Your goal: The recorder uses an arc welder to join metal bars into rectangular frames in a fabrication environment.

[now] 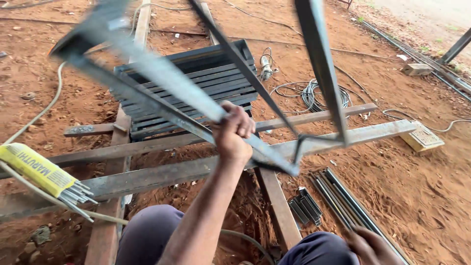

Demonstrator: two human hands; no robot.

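My left hand [234, 131] grips the steel frame [162, 81]; I'd steady it with my loosely curled right hand [370, 244].

2 hands [234, 132] [371, 244] — 1 welded steel frame [162, 78], 1 yellow electrode packet [37, 169], 1 cable coil [314, 95] — 1 grey block [417, 69].

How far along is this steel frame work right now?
Done: a stack of louvered panels lies on the rails. In hand: the left hand lifts an angle-iron frame; the right hand rests by loose steel strips. Left: those strips and the electrode pack sit unused.
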